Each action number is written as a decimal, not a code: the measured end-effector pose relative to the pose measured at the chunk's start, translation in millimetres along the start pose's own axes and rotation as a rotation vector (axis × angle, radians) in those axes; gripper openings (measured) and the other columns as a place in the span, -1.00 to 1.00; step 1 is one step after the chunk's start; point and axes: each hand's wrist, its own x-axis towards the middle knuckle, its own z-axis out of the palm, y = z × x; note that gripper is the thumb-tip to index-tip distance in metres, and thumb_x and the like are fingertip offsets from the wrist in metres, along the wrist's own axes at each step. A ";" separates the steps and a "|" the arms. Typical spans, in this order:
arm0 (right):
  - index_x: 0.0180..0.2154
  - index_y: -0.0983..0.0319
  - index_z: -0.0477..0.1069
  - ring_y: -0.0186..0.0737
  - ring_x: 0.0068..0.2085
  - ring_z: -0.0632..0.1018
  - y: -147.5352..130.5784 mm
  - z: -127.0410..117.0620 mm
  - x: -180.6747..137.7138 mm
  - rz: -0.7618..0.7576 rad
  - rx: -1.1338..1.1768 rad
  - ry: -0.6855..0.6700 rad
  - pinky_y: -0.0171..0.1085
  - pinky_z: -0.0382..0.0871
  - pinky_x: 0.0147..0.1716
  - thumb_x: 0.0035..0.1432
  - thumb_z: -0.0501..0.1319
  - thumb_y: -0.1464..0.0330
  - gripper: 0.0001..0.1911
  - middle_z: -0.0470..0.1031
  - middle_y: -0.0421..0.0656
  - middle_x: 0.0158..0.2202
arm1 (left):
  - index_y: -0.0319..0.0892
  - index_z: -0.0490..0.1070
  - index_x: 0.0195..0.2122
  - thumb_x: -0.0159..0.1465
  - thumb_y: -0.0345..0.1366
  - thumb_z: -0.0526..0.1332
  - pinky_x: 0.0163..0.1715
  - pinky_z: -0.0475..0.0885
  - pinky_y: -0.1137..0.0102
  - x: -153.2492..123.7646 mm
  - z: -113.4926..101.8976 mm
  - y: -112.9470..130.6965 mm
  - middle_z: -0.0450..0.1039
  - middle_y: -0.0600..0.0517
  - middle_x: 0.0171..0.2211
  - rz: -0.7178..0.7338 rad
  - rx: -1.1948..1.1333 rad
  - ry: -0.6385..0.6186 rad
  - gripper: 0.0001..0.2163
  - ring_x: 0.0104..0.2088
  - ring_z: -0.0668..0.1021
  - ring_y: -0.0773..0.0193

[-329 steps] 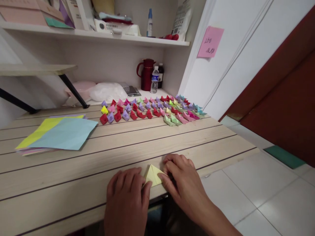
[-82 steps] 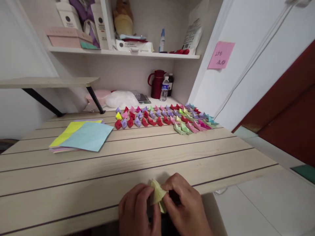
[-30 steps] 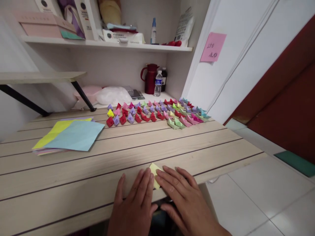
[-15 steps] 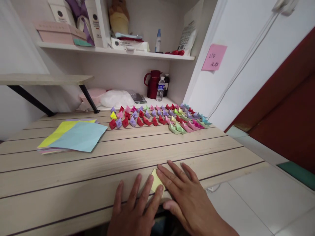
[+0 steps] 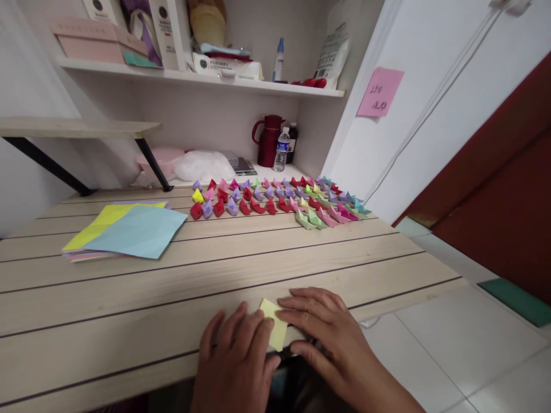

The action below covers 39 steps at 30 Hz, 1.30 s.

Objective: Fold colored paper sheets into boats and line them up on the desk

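At the near edge of the plank-patterned table [image 5: 142, 338], the left hand [image 5: 235, 358] lies at eight o'clock of a folded pale yellow paper square [image 5: 279, 330], fingers loosely bent and a little apart, tips on the paper. At three o'clock the right hand [image 5: 333, 330] reaches in, fingers stretched nearly side by side, thumb apart, tips at the opposite edge; neither hand seems to pinch. The paper lies between them, turned like a diamond, its six o'clock corner at or just over the table's edge, which cannot be told. Uneven pressure from the two hands could make the layers slip and crease crooked; if that corner overhangs, lack of support could let it buckle. Farther out, at ten o'clock, lies a stack of coloured paper [image 5: 138, 232]; at twelve, well apart, stand rows of origami boats [image 5: 284, 205]
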 end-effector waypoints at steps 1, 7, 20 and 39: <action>0.24 0.03 0.23 -0.07 0.18 0.35 -1.9 -1.7 2.4 0.013 0.028 0.003 -0.04 0.24 0.11 0.32 0.17 0.26 -0.52 0.44 -0.19 0.15 | 0.04 0.39 -0.01 0.27 -0.31 0.19 0.09 0.17 0.18 3.0 -2.2 -2.0 0.58 0.16 -0.06 0.016 -0.004 -0.004 -0.73 0.03 0.51 0.18; 0.13 0.02 0.34 -0.05 -0.01 0.41 -8.9 -2.6 8.2 0.087 0.121 0.016 -0.04 0.26 -0.06 0.29 0.22 0.24 -0.62 0.47 -0.14 -0.04 | -0.06 0.37 -0.07 0.17 -0.31 0.30 -0.15 0.40 0.19 12.1 -13.6 -12.5 0.54 0.01 -0.15 0.061 -0.054 -0.050 -0.71 -0.14 0.56 0.13; 0.10 -0.05 0.35 -0.08 0.05 0.37 -4.9 -6.9 15.7 0.077 0.234 0.008 -0.06 0.16 0.00 0.28 0.24 0.32 -0.63 0.43 -0.20 0.03 | 0.00 0.38 -0.07 0.10 -0.39 0.32 -0.19 0.46 0.19 15.0 -18.9 -15.3 0.52 0.05 -0.20 0.019 -0.176 -0.064 -0.64 -0.15 0.56 0.12; -0.29 0.08 0.47 -0.19 -0.24 0.38 -7.6 5.1 27.6 0.180 0.299 0.107 -0.16 0.10 -0.19 0.27 0.25 0.34 -0.94 0.44 -0.26 -0.36 | -0.09 0.38 -0.25 0.31 -0.44 0.10 -0.13 0.32 0.28 18.8 -11.7 -2.6 0.49 0.07 -0.32 -0.026 -0.135 0.170 -0.87 -0.22 0.53 0.25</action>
